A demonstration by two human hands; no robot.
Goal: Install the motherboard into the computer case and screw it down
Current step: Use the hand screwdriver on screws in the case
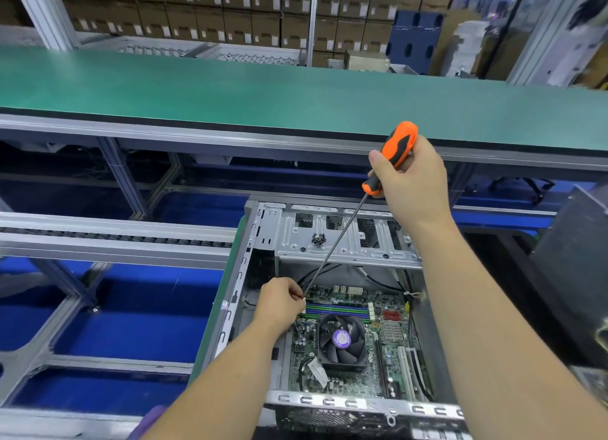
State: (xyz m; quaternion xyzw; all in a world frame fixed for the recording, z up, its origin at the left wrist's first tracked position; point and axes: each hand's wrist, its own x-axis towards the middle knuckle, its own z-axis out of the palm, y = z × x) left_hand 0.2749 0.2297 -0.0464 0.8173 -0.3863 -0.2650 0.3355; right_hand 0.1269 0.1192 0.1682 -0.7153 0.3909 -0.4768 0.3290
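While seated flat inside the case (260,229), board (388,367) looks stiff yet fragile; best handled by bare edges, never fan (342,341). Right hand (411,183) clenched round screwdriver (396,150) handle, shaft slanting down to far-left corner. Left hand (279,303) pinching at tip, presumably steadying a screw too small to see.
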